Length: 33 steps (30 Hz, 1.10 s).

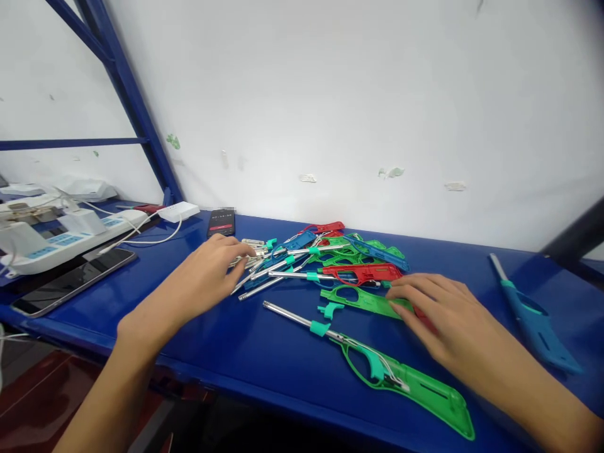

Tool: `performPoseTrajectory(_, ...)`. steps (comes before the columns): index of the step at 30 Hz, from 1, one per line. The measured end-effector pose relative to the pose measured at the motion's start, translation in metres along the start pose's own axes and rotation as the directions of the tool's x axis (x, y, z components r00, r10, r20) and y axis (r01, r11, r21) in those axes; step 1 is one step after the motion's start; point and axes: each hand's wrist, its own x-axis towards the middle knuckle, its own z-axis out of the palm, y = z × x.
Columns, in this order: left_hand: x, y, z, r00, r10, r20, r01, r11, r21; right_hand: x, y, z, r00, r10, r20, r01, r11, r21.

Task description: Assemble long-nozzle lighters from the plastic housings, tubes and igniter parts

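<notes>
My left hand reaches over the left end of the pile, thumb and fingers apart, fingertips close to small metal pieces. My right hand has its fingers and thumb across a green lighter handle half; a red piece shows under the palm. A teal trigger lies beside this half. Nearer me is a green handle half with a metal lighter tube, trigger and wires laid in it. Behind, a red handle half lies at the pile's front.
Red, green and blue handle halves and metal tubes are heaped toward the wall. A blue lighter lies far right. At left are a phone, a larger dark phone, a white power strip and cables. A blue frame post rises behind.
</notes>
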Motion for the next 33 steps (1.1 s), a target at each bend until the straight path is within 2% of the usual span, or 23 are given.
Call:
performPoseTrajectory(5, -0.005, -0.036, -0.009, 0.99, -0.142, -0.021, 0.143, 0.988, 0.056, 0.019, 0.012, 0.0, 0.998, -0.07, -0.005, 0.07, 0.998, 0.006)
performPoseTrajectory(8, -0.005, -0.054, -0.011, 0.979, -0.205, 0.017, 0.204, 0.977, 0.069, 0.037, 0.016, 0.0, 0.993, -0.116, -0.03, 0.116, 0.993, 0.004)
performPoseTrajectory(11, -0.004, -0.062, -0.01, 0.969, -0.24, 0.058, 0.236, 0.97, 0.063, 0.05, 0.009, 0.0, 0.987, -0.155, -0.053, 0.155, 0.988, -0.002)
performPoseTrajectory(17, 0.0, -0.049, 0.001, 0.951, -0.258, 0.169, 0.251, 0.966, 0.059, 0.062, -0.02, 0.004, 0.963, -0.262, -0.066, 0.263, 0.965, 0.013)
performPoseTrajectory(21, -0.001, -0.04, 0.007, 0.933, -0.303, 0.193, 0.288, 0.952, 0.102, 0.071, -0.037, 0.005, 0.932, -0.341, -0.122, 0.344, 0.939, -0.003)
performPoseTrajectory(25, -0.001, -0.038, 0.005, 0.945, -0.303, 0.127, 0.289, 0.95, 0.116, 0.078, -0.047, 0.005, 0.907, -0.395, -0.146, 0.4, 0.917, 0.0)
performPoseTrajectory(29, 0.0, -0.031, -0.008, 0.966, -0.257, 0.025, 0.255, 0.965, 0.053, 0.083, -0.053, 0.003, 0.907, -0.387, -0.166, 0.394, 0.919, 0.011)
performPoseTrajectory(33, -0.007, 0.001, -0.022, 0.993, -0.119, -0.009, 0.118, 0.989, -0.088, 0.082, -0.061, -0.001, 0.928, -0.288, -0.236, 0.307, 0.95, 0.049)
